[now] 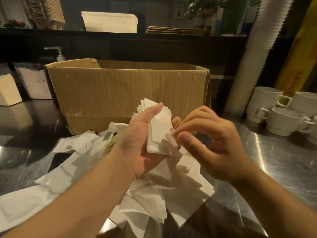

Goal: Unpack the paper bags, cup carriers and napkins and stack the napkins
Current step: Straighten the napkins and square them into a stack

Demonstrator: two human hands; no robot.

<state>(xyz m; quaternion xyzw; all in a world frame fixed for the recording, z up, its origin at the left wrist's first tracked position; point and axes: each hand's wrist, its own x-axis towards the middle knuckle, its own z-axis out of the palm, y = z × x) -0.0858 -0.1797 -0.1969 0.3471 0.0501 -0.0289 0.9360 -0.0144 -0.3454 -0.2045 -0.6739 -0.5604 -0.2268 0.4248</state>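
White containers (33, 81) are sitting far left on the steel counter (274, 160), a pump bottle (60, 54) behind them. The open cardboard box (127, 90) is standing mid-counter. In front of it loose napkins (82, 162) are lying scattered in a heap. The left hand (140, 138) is gripping a small napkin stack (159, 127) above the heap, thumb over the top edge, fingers curled behind. The right hand (211, 145) is pinching the stack's right edge with thumb and fingertips, other fingers curled. A tall sleeve of white cups (252, 57) is leaning right of the box; stacked white mugs (281, 114) are sitting far right.
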